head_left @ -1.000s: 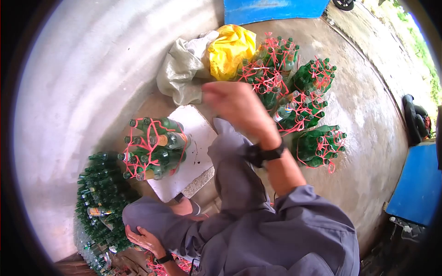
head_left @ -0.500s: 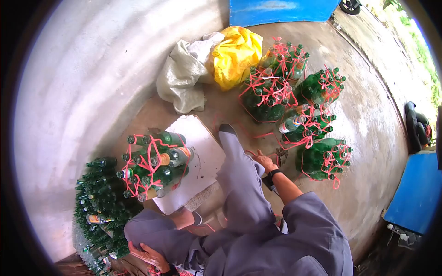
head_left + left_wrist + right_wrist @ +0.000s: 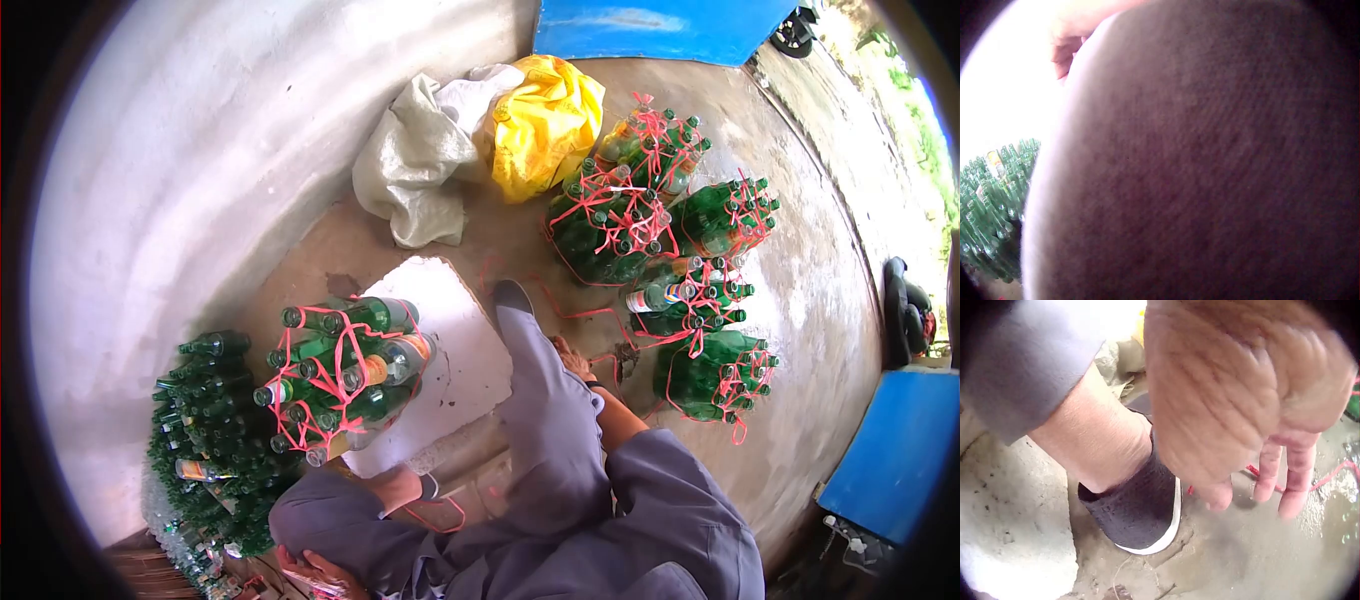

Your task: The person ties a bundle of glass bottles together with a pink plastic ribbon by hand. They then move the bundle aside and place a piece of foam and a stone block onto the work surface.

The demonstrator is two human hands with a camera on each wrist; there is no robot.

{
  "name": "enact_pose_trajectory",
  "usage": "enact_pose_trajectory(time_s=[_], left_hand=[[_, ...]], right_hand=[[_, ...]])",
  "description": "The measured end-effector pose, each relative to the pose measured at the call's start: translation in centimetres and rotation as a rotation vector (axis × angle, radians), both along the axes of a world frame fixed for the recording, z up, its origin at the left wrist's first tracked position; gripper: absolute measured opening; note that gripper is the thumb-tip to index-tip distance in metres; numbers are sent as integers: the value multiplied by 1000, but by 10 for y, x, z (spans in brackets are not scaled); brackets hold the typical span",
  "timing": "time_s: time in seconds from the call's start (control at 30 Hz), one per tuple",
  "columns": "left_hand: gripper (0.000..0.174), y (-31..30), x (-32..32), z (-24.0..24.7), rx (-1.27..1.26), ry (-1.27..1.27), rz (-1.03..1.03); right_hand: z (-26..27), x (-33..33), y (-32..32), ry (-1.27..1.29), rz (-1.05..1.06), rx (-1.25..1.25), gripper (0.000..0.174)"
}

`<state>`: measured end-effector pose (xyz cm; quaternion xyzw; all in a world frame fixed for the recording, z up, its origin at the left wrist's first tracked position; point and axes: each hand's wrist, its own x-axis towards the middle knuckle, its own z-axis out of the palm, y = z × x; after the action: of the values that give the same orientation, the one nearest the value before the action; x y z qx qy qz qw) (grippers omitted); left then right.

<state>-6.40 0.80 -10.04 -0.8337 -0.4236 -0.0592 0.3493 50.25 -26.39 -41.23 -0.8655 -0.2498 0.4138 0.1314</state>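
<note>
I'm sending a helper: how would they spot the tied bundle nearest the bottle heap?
At the foot of the pale wall lies a heap of green bottles. Right of that in the head view, a white slab bears the bundle. Only it sits there; the other bundles are on the floor.

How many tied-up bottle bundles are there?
6: one bundle on the white slab; on the floor to the right, the farthest bundle, two just nearer, another, then the nearest. Others may be hidden.
</note>
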Motion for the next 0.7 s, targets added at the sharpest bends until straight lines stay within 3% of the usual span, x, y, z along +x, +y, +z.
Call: enact_pose_trajectory(time_s=[0.1,0.17,0.23,0.37,0.5,0.6,0.63,0.67,0.7], left_hand=[[56,2,0,4,8,8,-14],[55,3,-3,2,17,-10,-35],[55,4,-15,-4,-31,-28,9],[52,2,-9,4,-35,-31,-21],[48,1,15,15,-25,-49,-57],[48,-2,37,24,-29,-116,-66],[49,-3,47,27,-35,-180,-67],[50,-5,56,31,-43,-242,-70],[51,-6,64,36,-53,-302,-73]], right_hand=[[-48,-1,-14,-76,-38,59,46],[-46,-3,-17,-100,-53,75,47],[-14,3,-15,-313,-391,77,45],[21,43,-30,-579,-645,389,39],[88,74,-23,-470,-902,336,40],[77,79,-17,-530,-712,534,43],[57,78,-14,-538,-584,388,47],[39,78,-16,-536,-587,383,47],[34,76,-10,-513,-350,336,49]])
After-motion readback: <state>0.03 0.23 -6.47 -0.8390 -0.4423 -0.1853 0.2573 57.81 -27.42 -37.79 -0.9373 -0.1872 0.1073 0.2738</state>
